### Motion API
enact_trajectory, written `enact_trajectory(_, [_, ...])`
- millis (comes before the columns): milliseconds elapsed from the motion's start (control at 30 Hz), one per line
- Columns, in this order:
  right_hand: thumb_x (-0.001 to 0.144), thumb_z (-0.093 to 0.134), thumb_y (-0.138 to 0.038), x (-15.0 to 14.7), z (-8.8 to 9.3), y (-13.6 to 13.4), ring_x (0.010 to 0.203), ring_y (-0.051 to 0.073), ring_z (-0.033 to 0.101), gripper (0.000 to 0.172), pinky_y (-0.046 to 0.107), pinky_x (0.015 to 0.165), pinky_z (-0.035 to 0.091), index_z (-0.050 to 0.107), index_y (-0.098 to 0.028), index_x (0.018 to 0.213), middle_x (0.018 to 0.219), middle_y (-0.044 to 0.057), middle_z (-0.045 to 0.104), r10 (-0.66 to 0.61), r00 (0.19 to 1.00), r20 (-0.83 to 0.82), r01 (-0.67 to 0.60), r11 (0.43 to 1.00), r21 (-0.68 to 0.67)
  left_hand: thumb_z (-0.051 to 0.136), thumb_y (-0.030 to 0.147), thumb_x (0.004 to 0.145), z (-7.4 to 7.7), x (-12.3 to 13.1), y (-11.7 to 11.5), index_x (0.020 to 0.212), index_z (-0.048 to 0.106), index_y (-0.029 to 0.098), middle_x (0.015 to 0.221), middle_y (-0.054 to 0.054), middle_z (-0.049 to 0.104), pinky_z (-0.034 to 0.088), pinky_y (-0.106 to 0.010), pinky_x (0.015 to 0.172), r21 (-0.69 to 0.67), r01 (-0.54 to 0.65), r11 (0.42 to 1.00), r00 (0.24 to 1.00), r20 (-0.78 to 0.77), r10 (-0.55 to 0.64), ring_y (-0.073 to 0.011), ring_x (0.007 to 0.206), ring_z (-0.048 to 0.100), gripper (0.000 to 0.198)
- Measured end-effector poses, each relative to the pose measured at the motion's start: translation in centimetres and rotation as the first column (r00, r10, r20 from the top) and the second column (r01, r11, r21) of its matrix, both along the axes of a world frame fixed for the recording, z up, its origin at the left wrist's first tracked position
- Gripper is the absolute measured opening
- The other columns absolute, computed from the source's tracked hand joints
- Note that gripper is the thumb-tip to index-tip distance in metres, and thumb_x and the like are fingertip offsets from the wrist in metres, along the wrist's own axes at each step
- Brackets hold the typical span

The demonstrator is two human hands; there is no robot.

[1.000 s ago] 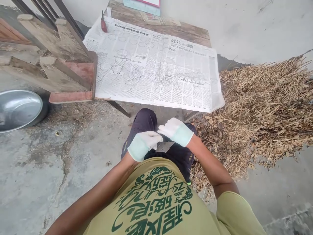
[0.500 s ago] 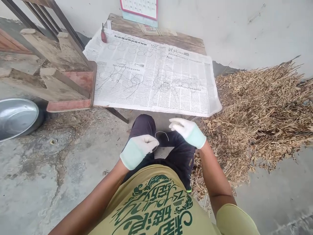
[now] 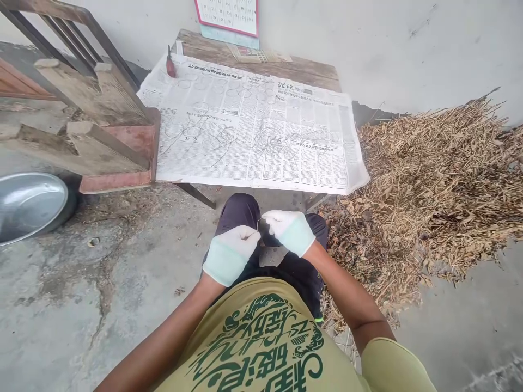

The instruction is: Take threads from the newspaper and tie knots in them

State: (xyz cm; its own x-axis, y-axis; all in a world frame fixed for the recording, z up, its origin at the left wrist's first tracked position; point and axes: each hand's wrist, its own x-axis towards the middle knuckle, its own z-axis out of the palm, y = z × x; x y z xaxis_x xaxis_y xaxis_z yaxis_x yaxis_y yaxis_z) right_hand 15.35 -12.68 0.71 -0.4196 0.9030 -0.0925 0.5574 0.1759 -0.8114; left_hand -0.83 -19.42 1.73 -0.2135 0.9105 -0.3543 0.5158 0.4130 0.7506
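Over my lap, my left hand [image 3: 235, 250], in a white and mint glove, pinches a thin wire [image 3: 258, 222]. My right hand [image 3: 288, 228], gloved the same way, has its fingers closed at the other side of the wire, close to the left fingertips. Only a short curve of the wire shows between the hands. In front of my knees, newspaper [image 3: 245, 169] covers a wooden table [image 3: 314, 73]. Thin wire rings and tangled loose wires [image 3: 220, 136] lie on the paper. A red-handled pointed tool [image 3: 170, 66] rests at its back left.
A wooden rack-like frame with a red board [image 3: 131, 144] stands left of the table, beside a metal basin [image 3: 32, 204] on the floor. Dry stalks [image 3: 441, 179] are heaped on the right. A calendar [image 3: 229, 16] leans at the wall.
My right hand has moved left and down to the wire, and its fingers have closed. My left hand still pinches the wire, nearly in the same place. The view has shifted slightly.
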Motion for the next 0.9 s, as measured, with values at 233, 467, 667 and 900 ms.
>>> enact_trajectory(233, [0.099,0.053,-0.022,0.5,-0.6,-1.0,0.068,0.012,0.07,0.032,0.024,0.078,0.056,0.071,-0.022,0.125,0.079,-0.001,0.075,-0.082,0.996,-0.04,0.077,0.99,-0.118,0.061,0.034,0.078,-0.5,-0.1,0.2,0.066,0.07,0.022,0.064,0.003,0.07,0.045,-0.023,0.064,-0.018,-0.045,0.999,0.99,0.135,0.047,-0.0144,0.063,0.062,0.019])
enact_trajectory(467, [0.103,0.052,-0.021,4.5,2.2,1.7,0.1,0.02,0.068,0.032,0.036,0.094,0.053,0.069,-0.02,0.13,0.11,0.008,0.075,0.4,0.896,0.193,-0.444,0.815,0.373,0.061,0.033,0.075,0.4,-1.4,0.7,0.065,0.068,0.02,0.054,0.003,0.062,0.031,-0.022,0.045,-0.068,0.087,0.994,0.939,0.34,-0.059,-0.0092,0.045,0.044,0.018])
enact_trajectory(667, [0.104,0.056,-0.031,4.4,3.4,2.9,0.094,0.021,0.066,0.029,0.038,0.087,0.053,0.071,-0.019,0.126,0.11,0.009,0.075,0.552,0.795,0.251,-0.6,0.653,0.463,0.062,0.032,0.074,1.1,-1.5,0.7,0.066,0.069,0.02,0.056,0.002,0.065,0.028,-0.021,0.042,-0.061,0.161,0.985,0.929,0.348,-0.13,-0.0084,0.044,0.043,0.016])
enact_trajectory(900, [0.107,0.05,-0.03,3.9,3.0,3.0,0.087,0.018,0.065,0.031,0.034,0.083,0.046,0.077,-0.019,0.099,0.098,0.004,0.077,0.656,0.678,0.332,-0.724,0.518,0.456,0.06,0.03,0.078,0.6,-1.8,0.7,0.066,0.07,0.021,0.057,0.002,0.066,0.031,-0.021,0.044,-0.023,0.154,0.988,0.947,0.287,-0.141,-0.0091,0.048,0.049,0.018])
